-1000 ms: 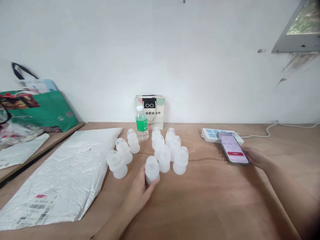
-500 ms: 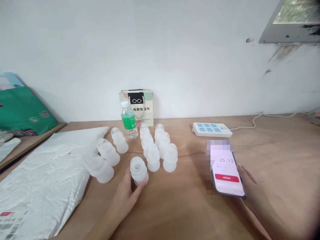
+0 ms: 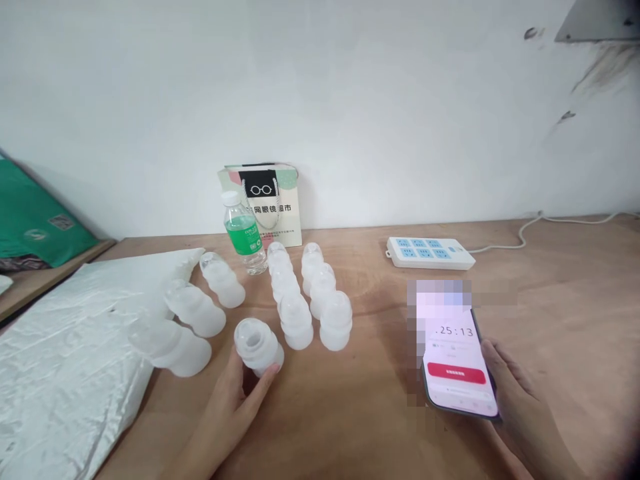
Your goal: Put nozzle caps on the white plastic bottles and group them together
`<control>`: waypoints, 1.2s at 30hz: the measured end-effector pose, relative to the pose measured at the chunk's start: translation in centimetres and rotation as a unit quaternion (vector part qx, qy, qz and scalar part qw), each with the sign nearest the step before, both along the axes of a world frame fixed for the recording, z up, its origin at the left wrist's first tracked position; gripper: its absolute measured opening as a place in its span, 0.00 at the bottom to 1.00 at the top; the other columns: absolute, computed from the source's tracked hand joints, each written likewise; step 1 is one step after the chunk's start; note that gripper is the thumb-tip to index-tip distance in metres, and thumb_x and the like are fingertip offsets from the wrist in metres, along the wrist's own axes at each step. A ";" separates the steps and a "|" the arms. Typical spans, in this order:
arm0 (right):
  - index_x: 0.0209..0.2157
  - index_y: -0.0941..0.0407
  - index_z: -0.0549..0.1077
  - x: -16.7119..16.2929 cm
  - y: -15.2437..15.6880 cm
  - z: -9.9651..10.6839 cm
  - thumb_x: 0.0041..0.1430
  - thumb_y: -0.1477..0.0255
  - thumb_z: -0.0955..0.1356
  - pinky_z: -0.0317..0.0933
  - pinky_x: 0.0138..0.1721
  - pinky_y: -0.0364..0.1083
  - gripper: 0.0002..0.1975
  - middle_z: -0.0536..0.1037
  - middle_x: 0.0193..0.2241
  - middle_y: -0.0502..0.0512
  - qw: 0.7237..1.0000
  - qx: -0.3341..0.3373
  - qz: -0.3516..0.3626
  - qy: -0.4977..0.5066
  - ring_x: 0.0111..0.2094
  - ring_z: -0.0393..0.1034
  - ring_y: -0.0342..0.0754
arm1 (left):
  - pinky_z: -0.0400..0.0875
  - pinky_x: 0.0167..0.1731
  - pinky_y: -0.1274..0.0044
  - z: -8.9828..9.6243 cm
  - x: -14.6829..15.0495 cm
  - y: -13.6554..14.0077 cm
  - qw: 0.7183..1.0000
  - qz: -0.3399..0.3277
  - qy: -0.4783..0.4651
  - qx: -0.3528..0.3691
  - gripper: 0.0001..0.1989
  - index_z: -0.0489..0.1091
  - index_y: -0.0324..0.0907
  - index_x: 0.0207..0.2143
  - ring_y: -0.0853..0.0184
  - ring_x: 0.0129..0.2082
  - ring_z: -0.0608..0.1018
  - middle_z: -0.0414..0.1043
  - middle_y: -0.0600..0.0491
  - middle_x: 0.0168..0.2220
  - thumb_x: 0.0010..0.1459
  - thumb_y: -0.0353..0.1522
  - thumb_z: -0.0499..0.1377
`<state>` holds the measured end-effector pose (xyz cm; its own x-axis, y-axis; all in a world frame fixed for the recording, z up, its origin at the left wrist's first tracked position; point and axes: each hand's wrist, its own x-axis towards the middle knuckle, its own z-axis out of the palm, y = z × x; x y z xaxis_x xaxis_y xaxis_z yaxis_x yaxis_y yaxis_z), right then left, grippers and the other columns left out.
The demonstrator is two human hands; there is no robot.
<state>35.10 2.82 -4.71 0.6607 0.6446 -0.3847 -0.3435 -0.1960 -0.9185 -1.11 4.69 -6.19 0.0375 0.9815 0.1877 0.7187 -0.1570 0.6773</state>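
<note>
My left hand (image 3: 240, 400) is closed around the lower part of a frosted white bottle (image 3: 259, 350) with a clear domed top, near the table's front. The bottle leans slightly, and its pale inner neck shows through the top. Similar frosted bottles stand beyond it: two short rows, including a front bottle (image 3: 295, 321) and another bottle (image 3: 336, 321), and a slanting line on the left with a bottle (image 3: 197, 308). At the right, my right hand (image 3: 515, 383) grips a phone (image 3: 456, 353) by its side. Its lit screen shows a timer and a red button; the upper part is blurred out.
A water bottle (image 3: 245, 235) with a green label stands before a paper bag (image 3: 287, 217) by the wall. A white power strip (image 3: 431, 253) with a cable lies behind the phone. White plastic packaging (image 3: 80, 333) covers the left side, near a green bag (image 3: 43, 217).
The view has turned slightly right, so the table things sit further left. The held bottle's top tips a little more toward me. Both hands keep their holds.
</note>
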 end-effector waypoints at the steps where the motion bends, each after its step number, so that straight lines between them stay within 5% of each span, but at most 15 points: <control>1: 0.49 0.50 0.67 0.0 0.1 0.1 0.45 0.66 0.72 0.72 0.21 0.45 0.27 0.79 0.28 0.47 1.000 -0.010 -0.007 0.017 0.20 0.74 0.47 | 0.69 0.46 0.66 0.0 0.0 0.0 1.000 0.005 0.002 -0.003 0.18 0.57 0.43 0.47 0.57 0.47 0.73 0.69 0.47 0.44 0.57 0.41 0.54; 15: 0.43 0.48 0.69 0.1 0.4 0.3 0.44 0.69 0.72 0.71 0.19 0.42 0.21 0.79 0.27 0.44 0.998 -0.012 -0.016 0.057 0.21 0.74 0.46 | 0.69 0.45 0.67 0.1 0.2 -0.1 1.000 0.009 -0.012 -0.011 0.18 0.58 0.45 0.48 0.58 0.47 0.72 0.69 0.49 0.46 0.57 0.39 0.55; 20: 0.36 0.54 0.73 0.2 0.8 0.8 0.50 0.68 0.68 0.70 0.20 0.43 0.09 0.79 0.24 0.48 0.990 -0.030 0.052 0.126 0.20 0.73 0.46 | 0.69 0.43 0.69 0.2 0.2 -0.2 1.000 -0.004 -0.011 -0.017 0.18 0.58 0.44 0.49 0.58 0.45 0.73 0.69 0.50 0.45 0.58 0.40 0.54; 27: 0.36 0.55 0.73 0.3 0.9 1.0 0.50 0.64 0.68 0.69 0.19 0.44 0.12 0.79 0.24 0.50 0.978 -0.006 0.072 0.196 0.19 0.72 0.47 | 0.69 0.43 0.69 0.3 0.3 -0.2 1.000 -0.010 -0.006 -0.011 0.19 0.57 0.45 0.49 0.59 0.44 0.74 0.70 0.50 0.45 0.57 0.40 0.55; 36: 0.41 0.49 0.69 -0.3 0.3 1.4 0.44 0.69 0.72 0.71 0.24 0.48 0.20 0.80 0.29 0.48 0.991 -0.019 0.094 0.099 0.24 0.75 0.51 | 0.70 0.43 0.69 0.2 0.2 -0.1 1.000 -0.011 -0.007 -0.010 0.19 0.58 0.46 0.49 0.58 0.46 0.73 0.69 0.50 0.47 0.57 0.39 0.55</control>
<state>34.78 3.16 -3.27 0.4402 0.7318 -0.5203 -0.4699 -0.3060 -0.8280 -0.95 4.56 -5.96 0.0560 0.9841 0.1686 0.7058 -0.1585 0.6905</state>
